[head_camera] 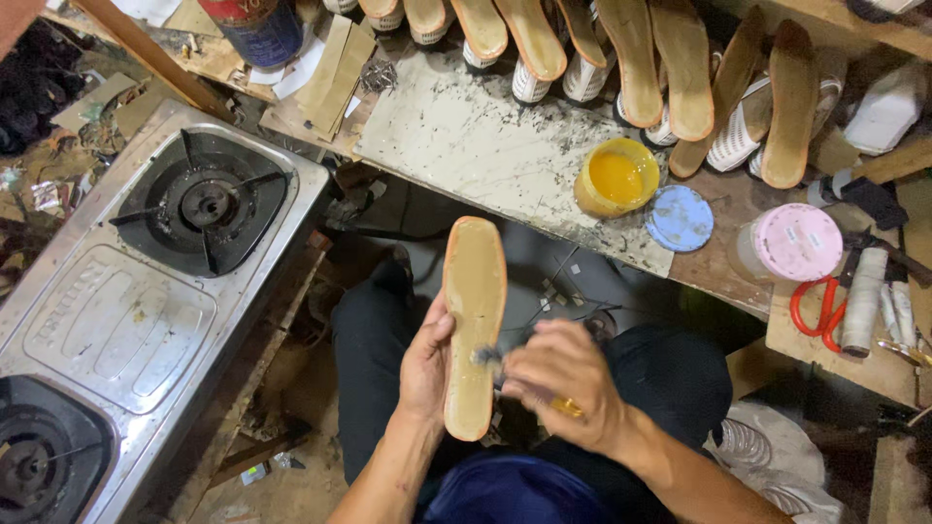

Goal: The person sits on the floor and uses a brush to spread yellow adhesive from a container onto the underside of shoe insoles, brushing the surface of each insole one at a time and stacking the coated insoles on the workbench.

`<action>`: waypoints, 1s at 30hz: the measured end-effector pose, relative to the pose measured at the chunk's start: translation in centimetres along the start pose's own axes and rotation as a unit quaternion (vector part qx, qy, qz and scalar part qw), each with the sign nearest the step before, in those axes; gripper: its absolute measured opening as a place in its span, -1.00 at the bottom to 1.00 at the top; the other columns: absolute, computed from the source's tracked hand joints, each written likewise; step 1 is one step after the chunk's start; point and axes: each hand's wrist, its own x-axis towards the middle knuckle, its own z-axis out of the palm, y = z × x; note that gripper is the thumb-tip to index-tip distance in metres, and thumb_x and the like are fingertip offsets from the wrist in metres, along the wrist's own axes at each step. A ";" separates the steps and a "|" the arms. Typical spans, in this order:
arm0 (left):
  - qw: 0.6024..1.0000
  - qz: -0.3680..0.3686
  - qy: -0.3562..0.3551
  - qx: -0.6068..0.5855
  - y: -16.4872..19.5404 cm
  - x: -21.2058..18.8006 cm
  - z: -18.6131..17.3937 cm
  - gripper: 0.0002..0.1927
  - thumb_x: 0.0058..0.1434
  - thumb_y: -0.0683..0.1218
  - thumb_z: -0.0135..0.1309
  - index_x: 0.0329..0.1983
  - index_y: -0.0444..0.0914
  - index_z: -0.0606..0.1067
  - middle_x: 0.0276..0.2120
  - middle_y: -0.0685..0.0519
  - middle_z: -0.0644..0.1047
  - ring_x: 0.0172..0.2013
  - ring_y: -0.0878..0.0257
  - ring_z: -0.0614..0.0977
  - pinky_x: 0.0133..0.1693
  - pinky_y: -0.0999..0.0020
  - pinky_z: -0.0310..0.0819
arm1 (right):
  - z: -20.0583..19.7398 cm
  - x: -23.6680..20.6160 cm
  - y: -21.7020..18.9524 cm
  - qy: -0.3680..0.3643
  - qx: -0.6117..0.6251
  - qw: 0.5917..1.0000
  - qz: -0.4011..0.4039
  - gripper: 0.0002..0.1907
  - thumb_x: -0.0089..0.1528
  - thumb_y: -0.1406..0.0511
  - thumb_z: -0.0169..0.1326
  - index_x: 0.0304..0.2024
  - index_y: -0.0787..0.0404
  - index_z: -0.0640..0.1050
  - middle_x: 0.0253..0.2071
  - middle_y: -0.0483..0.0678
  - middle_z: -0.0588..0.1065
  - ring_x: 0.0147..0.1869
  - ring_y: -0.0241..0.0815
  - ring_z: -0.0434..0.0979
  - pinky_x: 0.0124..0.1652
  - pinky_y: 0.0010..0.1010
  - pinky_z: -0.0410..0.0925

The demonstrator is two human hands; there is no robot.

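Insole (474, 325), tan with orange edge, upright at lower centre of frame, above lap. Left hand (425, 364) clasps its left edge, fingers wrapped behind. Right hand (563, 383) closed around small dark brush (485, 356), bristles touching insole face; motion blur. Gas stove (146, 291) fills left of frame. Beyond, counter (466, 146) at upper centre carries open yellow glue tub (616, 178), blue lid (679, 218) just beside it, pink-lidded jar (791, 243), red scissors (820, 311) at right. Row of soles (631, 58) leans along top edge.
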 end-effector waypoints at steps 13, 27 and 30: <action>0.983 0.122 0.044 0.127 -0.8 -0.8 2.3 -0.32 0.37 -0.04 -0.12 0.56 -0.21 0.10 0.19 -0.10 0.44 -0.05 0.08 0.60 -0.11 0.16 0.59 | 6.0 -8.8 -3.0 0.197 0.392 0.837 0.328 -0.34 0.19 0.62 -0.05 0.36 0.31 0.27 0.15 0.10 0.47 0.16 -0.12 0.57 0.16 -0.29 0.47; 0.994 0.062 0.036 0.087 -6.1 -0.5 0.7 -0.29 0.31 0.04 -0.13 0.49 -0.28 0.10 0.32 -0.11 0.39 0.23 0.07 0.54 0.25 0.08 0.33 | 0.6 -9.0 -3.4 0.274 0.430 0.773 0.378 -0.19 0.20 0.56 0.09 0.46 0.25 0.11 0.26 0.12 0.38 0.13 -0.17 0.52 0.06 -0.31 0.50; 0.985 0.046 0.049 0.160 -5.9 -1.0 -2.2 -0.44 0.33 -0.07 -0.05 0.37 -0.32 0.24 0.18 -0.14 0.47 0.14 0.02 0.56 0.20 0.02 0.36 | -2.8 -9.6 -1.0 0.313 0.334 0.825 0.331 -0.18 0.17 0.56 0.05 0.46 0.23 0.12 0.25 0.12 0.43 0.16 -0.11 0.55 0.09 -0.27 0.49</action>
